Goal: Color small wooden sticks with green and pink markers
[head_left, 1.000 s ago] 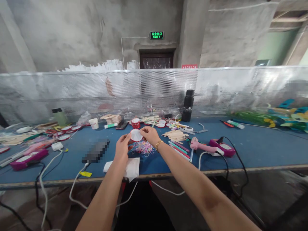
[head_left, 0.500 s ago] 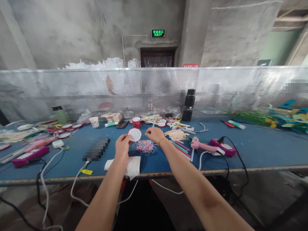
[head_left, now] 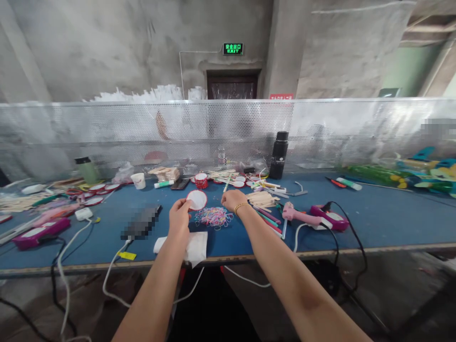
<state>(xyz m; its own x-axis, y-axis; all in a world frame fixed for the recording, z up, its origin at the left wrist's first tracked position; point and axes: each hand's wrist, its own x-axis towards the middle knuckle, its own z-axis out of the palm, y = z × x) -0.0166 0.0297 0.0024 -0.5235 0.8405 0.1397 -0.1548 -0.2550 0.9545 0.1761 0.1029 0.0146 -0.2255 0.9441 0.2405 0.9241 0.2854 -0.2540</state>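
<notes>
My left hand point(head_left: 179, 216) pinches a round white disc with a red rim point(head_left: 196, 200) by its lower left edge, white face toward me. Just below the disc lies a loose heap of small coloured rubber bands point(head_left: 213, 217). To the right of the disc and apart from it is my right hand point(head_left: 233, 199), a bracelet on its wrist. Its fingertips are drawn together low over the table; whatever they may hold is too small to make out. A pale green stick point(head_left: 227, 182) shows just beyond these fingers.
A pink glue gun point(head_left: 302, 216), wooden sticks point(head_left: 262, 198) and coloured rods lie right. Behind stand a red-rimmed stack point(head_left: 201, 180), a paper cup point(head_left: 138, 180) and a black bottle point(head_left: 279, 156). White tissue point(head_left: 196, 246) sits at the front edge; a dark phone-like slab point(head_left: 141, 222) lies left.
My right hand has moved a little to the right, widening the gap to the disc. The disc in my left hand has shifted slightly left.
</notes>
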